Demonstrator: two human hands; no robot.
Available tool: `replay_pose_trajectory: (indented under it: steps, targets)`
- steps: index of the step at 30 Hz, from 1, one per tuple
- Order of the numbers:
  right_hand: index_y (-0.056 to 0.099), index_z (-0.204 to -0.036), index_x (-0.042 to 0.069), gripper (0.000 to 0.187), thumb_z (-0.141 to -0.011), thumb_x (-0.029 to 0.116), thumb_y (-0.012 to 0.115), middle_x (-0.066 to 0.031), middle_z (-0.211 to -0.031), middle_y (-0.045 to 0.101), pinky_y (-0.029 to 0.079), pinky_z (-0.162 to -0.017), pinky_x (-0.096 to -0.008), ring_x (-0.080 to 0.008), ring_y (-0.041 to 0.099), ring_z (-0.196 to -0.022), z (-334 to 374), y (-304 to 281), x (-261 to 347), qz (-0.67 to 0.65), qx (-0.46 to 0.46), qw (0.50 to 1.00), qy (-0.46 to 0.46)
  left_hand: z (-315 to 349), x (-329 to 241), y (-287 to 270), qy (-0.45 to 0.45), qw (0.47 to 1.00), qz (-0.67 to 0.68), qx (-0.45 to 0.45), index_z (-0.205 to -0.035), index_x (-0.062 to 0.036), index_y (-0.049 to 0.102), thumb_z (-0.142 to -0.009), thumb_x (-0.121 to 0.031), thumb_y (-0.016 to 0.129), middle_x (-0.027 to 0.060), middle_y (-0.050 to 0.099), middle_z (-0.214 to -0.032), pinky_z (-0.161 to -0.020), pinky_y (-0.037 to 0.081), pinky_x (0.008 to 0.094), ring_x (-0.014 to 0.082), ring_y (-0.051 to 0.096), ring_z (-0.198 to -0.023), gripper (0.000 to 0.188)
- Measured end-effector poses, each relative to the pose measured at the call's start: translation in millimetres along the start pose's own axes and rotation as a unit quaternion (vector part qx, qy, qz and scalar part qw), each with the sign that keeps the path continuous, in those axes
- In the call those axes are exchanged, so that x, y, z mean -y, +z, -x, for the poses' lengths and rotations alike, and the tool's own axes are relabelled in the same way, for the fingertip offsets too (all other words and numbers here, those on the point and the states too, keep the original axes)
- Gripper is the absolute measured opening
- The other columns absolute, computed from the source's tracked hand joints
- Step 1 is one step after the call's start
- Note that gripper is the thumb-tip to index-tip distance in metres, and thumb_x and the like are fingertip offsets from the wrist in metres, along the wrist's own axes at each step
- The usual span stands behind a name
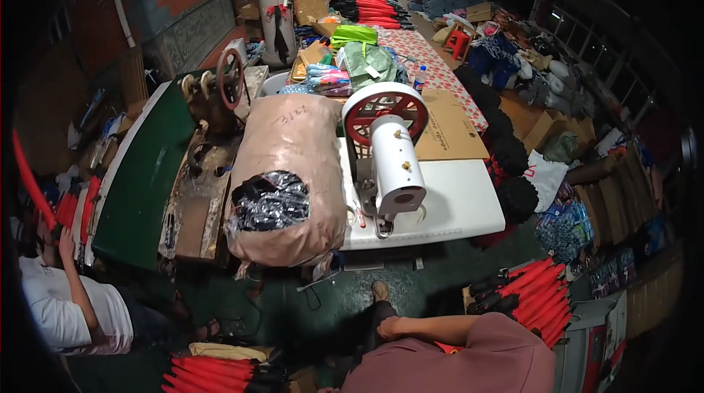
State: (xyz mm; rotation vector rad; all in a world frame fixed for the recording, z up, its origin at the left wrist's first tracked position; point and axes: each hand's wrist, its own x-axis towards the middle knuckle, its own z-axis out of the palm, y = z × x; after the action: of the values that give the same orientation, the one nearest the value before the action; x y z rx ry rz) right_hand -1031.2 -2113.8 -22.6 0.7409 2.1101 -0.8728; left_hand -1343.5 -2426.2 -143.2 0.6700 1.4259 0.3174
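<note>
My right hand (389, 328) rests on my dark-trousered leg, the forearm coming across from my maroon sleeve. Its fingers are too small and dark to read. Only a sliver of skin at the lower edge may belong to my left hand; its fingers are hidden. In front of me stands a white sewing machine (398, 166) with a red handwheel (385, 123), on a white tabletop (458, 199). Left of it lies a big tan wrapped bale (293, 136), torn open over black plastic (271, 201). Neither hand touches these things.
Red and black furled umbrellas (539, 298) lie at right; another bundle (209, 375) is at lower left. A co-worker in a white T-shirt (62, 305) reaches toward long red pieces. An older machine (213, 103) stands left; cardboard (447, 125) lies behind the white machine.
</note>
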Motion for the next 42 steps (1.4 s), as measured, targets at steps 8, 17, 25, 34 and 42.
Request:
replay_pose_trajectory:
  steps: [8, 17, 25, 34, 42]
  targets:
    - [0.041, -0.154, 0.008, 0.090, -0.088, 0.065, 0.066, -0.0259, -0.161, 0.032, 0.036, -0.112, -0.0638, -0.0490, 0.032, -0.149, 1.8, 44.9, 38.6, -0.033, 0.027, 0.994, 0.097, 40.1, 15.2, 10.0, -0.053, 0.993, -0.090, 0.046, -0.084, -0.0011, 0.069, -0.098, -0.036, 0.068, 0.0107, 0.070, -0.073, -0.063, 0.053, 0.0377, 0.0185, 0.067, -0.068, 0.038]
    - [0.015, -0.165, 0.014, 0.120, -0.078, 0.074, 0.072, -0.0231, -0.164, 0.022, 0.033, -0.112, -0.0700, -0.0512, 0.030, -0.147, -11.3, 34.3, 6.0, -0.031, 0.107, 0.953, 0.282, 32.8, -11.7, 122.4, -0.132, 0.981, 0.064, -0.124, -0.087, -0.0011, 0.064, -0.089, -0.064, 0.070, 0.0203, 0.067, -0.083, -0.085, 0.053, 0.0481, 0.0369, 0.068, -0.093, 0.063]
    - [0.016, -0.164, 0.008, 0.125, -0.076, 0.073, 0.076, -0.0260, -0.158, 0.031, 0.042, -0.109, -0.0650, -0.0500, 0.043, -0.139, -53.9, 66.8, -60.4, 0.018, 0.096, 0.960, 0.264, -32.7, -55.4, 168.3, -0.270, 0.939, 0.049, -0.206, -0.157, 0.0072, 0.020, -0.069, -0.082, 0.075, 0.0283, 0.039, -0.152, -0.118, 0.035, 0.0467, 0.0459, 0.037, -0.143, 0.136]
    - [0.011, -0.160, -0.008, 0.141, -0.068, 0.071, 0.083, -0.0234, -0.141, 0.051, 0.053, -0.102, -0.0520, -0.0408, 0.059, -0.125, -96.7, 130.9, -122.4, 0.030, -0.068, 0.979, 0.190, -116.2, -9.4, 174.4, -0.291, 0.941, -0.010, -0.176, -0.156, 0.0178, 0.019, -0.070, -0.078, 0.075, 0.0333, 0.035, -0.160, -0.123, 0.035, 0.0434, 0.0408, 0.041, -0.148, 0.140]
    - [0.011, -0.156, -0.014, 0.143, -0.067, 0.068, 0.086, -0.0240, -0.125, 0.057, 0.060, -0.091, -0.0406, -0.0372, 0.068, -0.109, -101.8, 136.5, -85.3, 0.141, -0.017, 0.953, 0.268, -124.2, -51.5, 164.5, -0.450, 0.839, -0.031, -0.305, -0.130, 0.0062, 0.043, -0.070, -0.059, 0.086, 0.0199, 0.060, -0.122, -0.095, 0.055, 0.0478, 0.0347, 0.065, -0.114, 0.099]
